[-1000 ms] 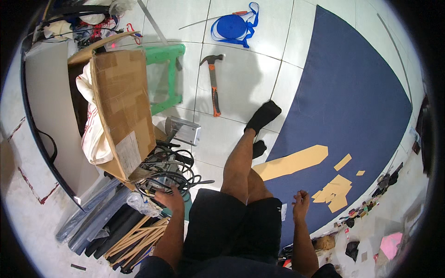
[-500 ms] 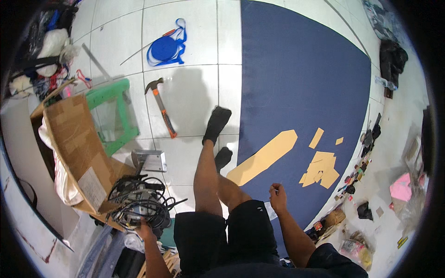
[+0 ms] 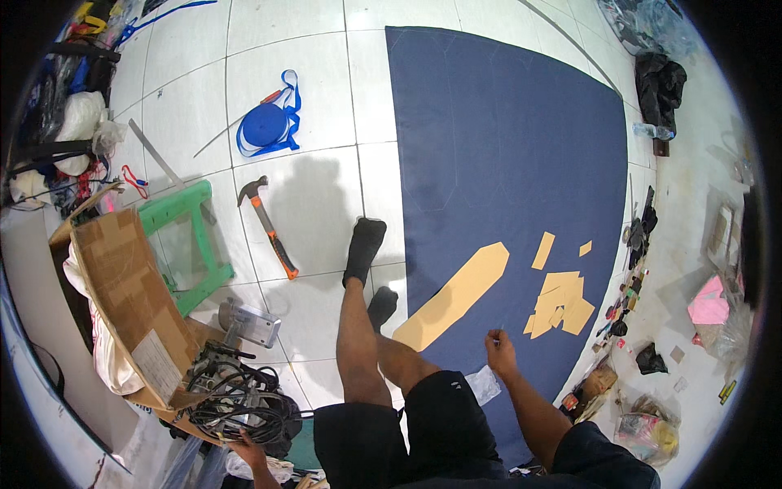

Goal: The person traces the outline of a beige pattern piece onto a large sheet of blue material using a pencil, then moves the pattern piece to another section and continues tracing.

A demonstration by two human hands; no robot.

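My right hand (image 3: 499,350) hovers over a dark blue fabric sheet (image 3: 505,155), fingers pinched together; a thin, pale tip shows at them, too small to name. Left of it lies a long tan pattern piece (image 3: 456,297) with a pointed end. Several smaller tan pieces (image 3: 558,297) are heaped beyond the hand to the right. My left hand (image 3: 248,448) is low at the left, against the underside of a tangle of black cables (image 3: 240,399) around a grey and black tool. Its fingers are partly hidden there, so its grip is unclear.
An open cardboard box (image 3: 122,277) stands at the left, beside a green plastic stool (image 3: 199,244). On the white tiles lie a hammer (image 3: 269,228), a blue webbing roll (image 3: 266,125) and a metal piece (image 3: 252,323). A clear plastic bag (image 3: 483,385) lies near my knee.
The view has shifted, so the floor things sit lower in the picture. My right hand stays pinched above the fabric, and my left stays by the cables. More of the plastic bag shows.
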